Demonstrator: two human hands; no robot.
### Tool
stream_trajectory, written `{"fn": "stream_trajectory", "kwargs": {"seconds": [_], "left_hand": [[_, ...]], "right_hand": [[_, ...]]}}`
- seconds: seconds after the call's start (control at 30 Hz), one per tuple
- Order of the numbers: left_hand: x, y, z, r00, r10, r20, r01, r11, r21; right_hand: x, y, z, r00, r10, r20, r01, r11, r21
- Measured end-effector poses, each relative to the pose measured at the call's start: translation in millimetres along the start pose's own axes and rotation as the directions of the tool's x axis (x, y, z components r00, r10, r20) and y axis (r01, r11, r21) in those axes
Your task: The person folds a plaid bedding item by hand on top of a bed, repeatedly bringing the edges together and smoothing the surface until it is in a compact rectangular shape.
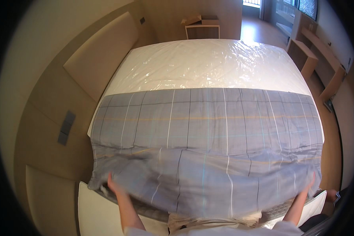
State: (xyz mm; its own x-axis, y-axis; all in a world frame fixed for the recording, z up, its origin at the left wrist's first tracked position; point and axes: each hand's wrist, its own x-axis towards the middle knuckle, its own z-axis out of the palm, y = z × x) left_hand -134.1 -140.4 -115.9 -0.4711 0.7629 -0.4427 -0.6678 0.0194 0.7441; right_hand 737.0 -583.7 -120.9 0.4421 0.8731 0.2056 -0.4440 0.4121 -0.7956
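Observation:
A grey duvet cover or similar bedding with a plaid of white, black, yellow and blue lines (206, 126) lies over the near half of a plastic-wrapped white mattress (194, 65). Its near part is rumpled and blurred, and a zip-like edge runs along the side closest to my body. My left hand (112, 183) is at the near left part of the cloth, and my right hand (311, 183) at the near right part. Both are blurred and partly hidden by the cloth, so their grip cannot be made out. Grey quilted material (152, 211) shows beneath the near edge.
A padded headboard panel (106, 53) and wall sockets (66, 128) are on the left. An open wooden box unit (202, 27) stands beyond the mattress. Wooden shelving (306, 54) lines the right wall. Part of another person, seemingly a hand (332, 195), shows at lower right.

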Motion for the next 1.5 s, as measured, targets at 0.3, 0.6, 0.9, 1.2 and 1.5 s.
{"fn": "stream_trajectory", "kwargs": {"seconds": [0.3,0.6,0.9,1.2,1.5], "left_hand": [[-14,252,274,0.376,0.198,0.905,-0.203,0.971,-0.128],[-21,155,134,0.867,0.383,0.318,-0.264,0.896,-0.358],[-3,-15,-75,0.992,0.082,0.093,-0.048,0.945,-0.325],[-10,23,-67,0.979,-0.193,0.067,0.204,0.919,-0.337],[-42,96,14,0.899,0.418,-0.128,-0.263,0.752,0.605]], "right_hand": [[285,-244,92,0.987,-0.135,-0.089,0.121,0.982,-0.149],[104,-152,94,0.606,-0.188,-0.773,0.388,0.918,0.081],[-13,3,17,0.631,0.131,-0.764,0.215,0.917,0.335],[15,-13,27,0.767,0.03,-0.641,0.185,0.946,0.266],[18,-119,88,0.491,0.034,-0.871,-0.255,0.961,-0.106]]}}
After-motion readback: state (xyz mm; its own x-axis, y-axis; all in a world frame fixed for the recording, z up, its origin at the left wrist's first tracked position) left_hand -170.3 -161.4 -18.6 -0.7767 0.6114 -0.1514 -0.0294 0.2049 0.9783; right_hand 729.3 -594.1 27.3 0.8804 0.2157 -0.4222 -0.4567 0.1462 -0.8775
